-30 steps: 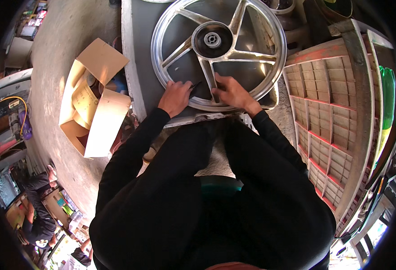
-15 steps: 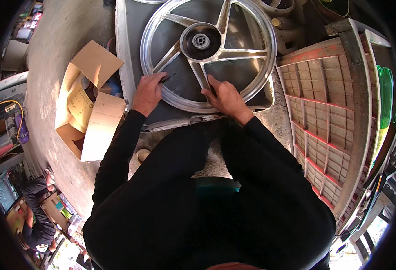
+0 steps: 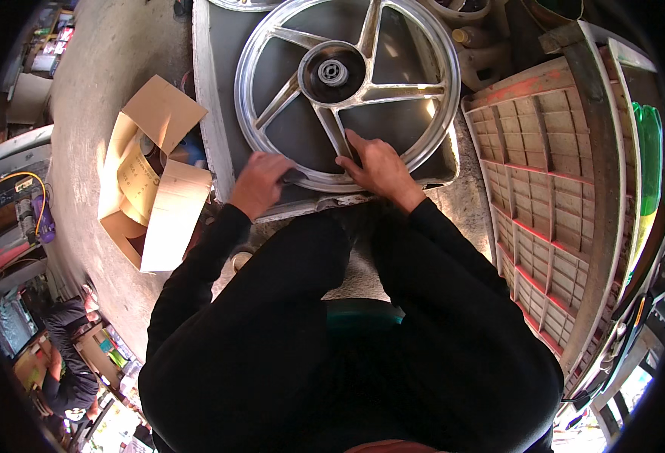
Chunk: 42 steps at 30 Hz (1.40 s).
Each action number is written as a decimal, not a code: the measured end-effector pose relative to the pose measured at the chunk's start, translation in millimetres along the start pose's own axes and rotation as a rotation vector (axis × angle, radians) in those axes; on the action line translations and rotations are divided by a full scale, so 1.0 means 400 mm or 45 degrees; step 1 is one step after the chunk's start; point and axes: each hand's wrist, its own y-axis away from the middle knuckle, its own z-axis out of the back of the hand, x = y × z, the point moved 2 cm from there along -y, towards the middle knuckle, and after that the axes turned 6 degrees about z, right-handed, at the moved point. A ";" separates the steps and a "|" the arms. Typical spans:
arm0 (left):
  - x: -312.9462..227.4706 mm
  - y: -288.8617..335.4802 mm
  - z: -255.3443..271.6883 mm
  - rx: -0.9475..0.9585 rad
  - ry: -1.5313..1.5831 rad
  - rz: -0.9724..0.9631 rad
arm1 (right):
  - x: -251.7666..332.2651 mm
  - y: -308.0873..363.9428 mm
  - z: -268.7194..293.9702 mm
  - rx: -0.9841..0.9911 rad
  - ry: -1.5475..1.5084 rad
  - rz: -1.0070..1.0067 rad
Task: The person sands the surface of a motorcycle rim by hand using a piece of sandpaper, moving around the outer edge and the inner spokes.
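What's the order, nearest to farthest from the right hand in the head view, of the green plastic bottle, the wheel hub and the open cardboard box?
Starting from the right hand:
1. Wheel hub: ahead, slightly to the left.
2. Open cardboard box: well to the left.
3. Green plastic bottle: far right, beyond the slatted panel.

The top of the spoked wheel (image 3: 333, 73) is being cut off by the view's upper edge, as is most of a second metal rim (image 3: 245, 5) at its upper left. At the wheel's lower left, the left hand (image 3: 260, 185) and its dark item (image 3: 294, 175) are being blurred. The wheel's lower part is being partly covered by the right hand (image 3: 380, 172). Left of the wheel, contents of the cardboard box (image 3: 175, 213) are being partly hidden.
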 end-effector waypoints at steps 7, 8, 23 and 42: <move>-0.045 0.000 0.005 0.037 0.046 -0.051 | -0.019 0.008 -0.016 -0.081 0.012 0.038; -0.029 0.000 0.011 0.013 0.007 -0.047 | -0.018 0.007 -0.016 -0.071 0.003 0.031; 0.101 -0.015 0.022 0.023 -0.141 0.027 | -0.025 0.009 -0.017 -0.093 0.003 0.063; 0.067 -0.031 0.059 0.091 -0.176 0.052 | -0.021 0.006 -0.008 -0.148 -0.009 0.044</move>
